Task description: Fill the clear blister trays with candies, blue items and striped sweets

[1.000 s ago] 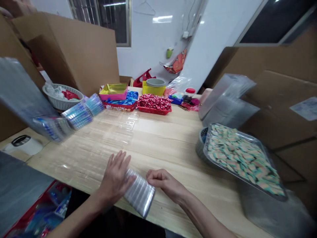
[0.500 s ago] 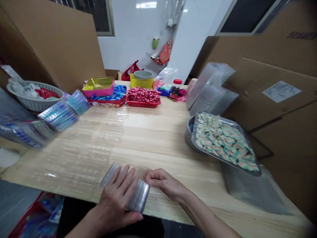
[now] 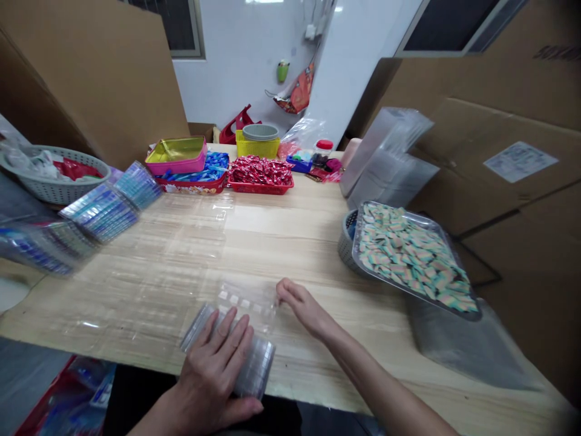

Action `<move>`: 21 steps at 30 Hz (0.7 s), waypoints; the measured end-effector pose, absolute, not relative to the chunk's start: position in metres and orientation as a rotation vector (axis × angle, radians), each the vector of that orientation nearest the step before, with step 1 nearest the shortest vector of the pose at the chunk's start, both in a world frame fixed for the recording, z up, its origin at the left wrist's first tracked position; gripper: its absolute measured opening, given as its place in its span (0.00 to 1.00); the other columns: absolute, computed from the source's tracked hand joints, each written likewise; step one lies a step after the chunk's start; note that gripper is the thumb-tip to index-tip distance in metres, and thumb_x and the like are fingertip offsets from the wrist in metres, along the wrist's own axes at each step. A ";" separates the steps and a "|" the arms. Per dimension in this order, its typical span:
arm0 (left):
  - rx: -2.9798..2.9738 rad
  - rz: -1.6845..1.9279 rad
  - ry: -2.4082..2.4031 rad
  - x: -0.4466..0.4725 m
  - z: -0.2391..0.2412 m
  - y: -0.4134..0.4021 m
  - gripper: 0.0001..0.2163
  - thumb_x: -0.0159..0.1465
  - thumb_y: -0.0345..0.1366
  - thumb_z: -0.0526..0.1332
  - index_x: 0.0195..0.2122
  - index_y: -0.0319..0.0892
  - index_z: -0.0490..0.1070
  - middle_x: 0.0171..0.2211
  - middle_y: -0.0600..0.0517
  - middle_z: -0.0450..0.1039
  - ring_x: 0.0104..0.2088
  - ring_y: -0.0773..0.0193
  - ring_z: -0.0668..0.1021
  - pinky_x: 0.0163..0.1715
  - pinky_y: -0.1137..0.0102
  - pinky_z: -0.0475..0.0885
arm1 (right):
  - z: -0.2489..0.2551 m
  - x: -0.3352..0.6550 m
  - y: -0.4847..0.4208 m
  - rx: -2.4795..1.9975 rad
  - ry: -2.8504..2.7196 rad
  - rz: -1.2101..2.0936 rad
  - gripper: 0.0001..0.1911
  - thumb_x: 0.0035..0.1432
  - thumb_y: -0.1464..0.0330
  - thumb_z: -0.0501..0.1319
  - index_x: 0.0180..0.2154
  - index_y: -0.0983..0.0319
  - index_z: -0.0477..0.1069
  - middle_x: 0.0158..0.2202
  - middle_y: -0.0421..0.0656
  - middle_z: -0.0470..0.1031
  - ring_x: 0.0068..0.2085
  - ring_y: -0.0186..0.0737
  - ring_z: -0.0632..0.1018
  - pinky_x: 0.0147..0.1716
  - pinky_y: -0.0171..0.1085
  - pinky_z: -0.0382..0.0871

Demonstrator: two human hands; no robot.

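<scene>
At the table's point(image 3: 290, 242) near edge, pinned the stack of clear trays point(image 3: 261, 369) under the left hand point(image 3: 218, 369), grip spread flat. Pinched a single clear tray point(image 3: 247, 300) just beyond by its corner in the right hand point(image 3: 304, 309). Seemingly separating one; called next for a steady hold-down.

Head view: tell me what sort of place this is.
Most likely a small sweets-packing workshop: big cardboard cartons flank the table, a heap of pastel sweets sits to the right, and the left hand rests on a stack of clear plastic packs.
</scene>
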State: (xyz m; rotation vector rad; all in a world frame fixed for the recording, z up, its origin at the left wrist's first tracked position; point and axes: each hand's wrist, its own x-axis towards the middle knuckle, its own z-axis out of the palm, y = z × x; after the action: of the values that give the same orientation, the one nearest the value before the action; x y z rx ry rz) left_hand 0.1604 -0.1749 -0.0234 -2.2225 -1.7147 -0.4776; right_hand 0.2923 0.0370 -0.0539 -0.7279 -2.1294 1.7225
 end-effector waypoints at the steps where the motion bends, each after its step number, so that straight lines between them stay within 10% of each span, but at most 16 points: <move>1: -2.225 -0.460 -1.708 0.160 -0.023 -0.175 0.40 0.57 0.59 0.55 0.58 0.26 0.61 0.57 0.34 0.65 0.61 0.38 0.59 0.62 0.47 0.46 | -0.059 0.286 0.052 -0.789 -2.119 1.706 0.21 0.57 0.52 0.53 0.23 0.61 0.63 0.24 0.40 0.66 0.29 0.38 0.69 0.34 0.38 0.64; 8: -2.211 -0.443 -1.720 0.159 -0.022 -0.171 0.39 0.57 0.59 0.54 0.58 0.28 0.61 0.57 0.36 0.64 0.61 0.39 0.60 0.62 0.48 0.46 | -0.059 0.279 0.103 -1.001 -1.944 1.328 0.13 0.52 0.58 0.60 0.27 0.60 0.66 0.32 0.42 0.66 0.38 0.42 0.67 0.41 0.41 0.60; 14: -2.206 -0.466 -1.728 0.160 -0.023 -0.171 0.38 0.58 0.60 0.53 0.58 0.30 0.62 0.56 0.36 0.66 0.61 0.40 0.61 0.62 0.49 0.48 | -0.035 0.317 0.014 -0.521 -1.953 2.312 0.17 0.50 0.54 0.64 0.25 0.63 0.72 0.27 0.39 0.67 0.30 0.35 0.66 0.32 0.35 0.58; 21: -2.234 -0.412 -1.701 0.158 -0.021 -0.174 0.39 0.57 0.60 0.53 0.57 0.28 0.62 0.57 0.36 0.65 0.61 0.39 0.59 0.62 0.47 0.46 | -0.035 0.316 -0.015 -0.666 -1.387 2.607 0.12 0.38 0.62 0.72 0.21 0.64 0.76 0.25 0.39 0.68 0.30 0.34 0.65 0.34 0.34 0.55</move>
State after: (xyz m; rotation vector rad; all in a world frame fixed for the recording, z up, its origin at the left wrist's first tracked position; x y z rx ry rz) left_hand 0.1584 -0.1736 -0.0213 -2.2345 -1.7012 -0.4115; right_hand 0.3164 -0.0154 -0.0352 -0.6658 -1.3871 2.6066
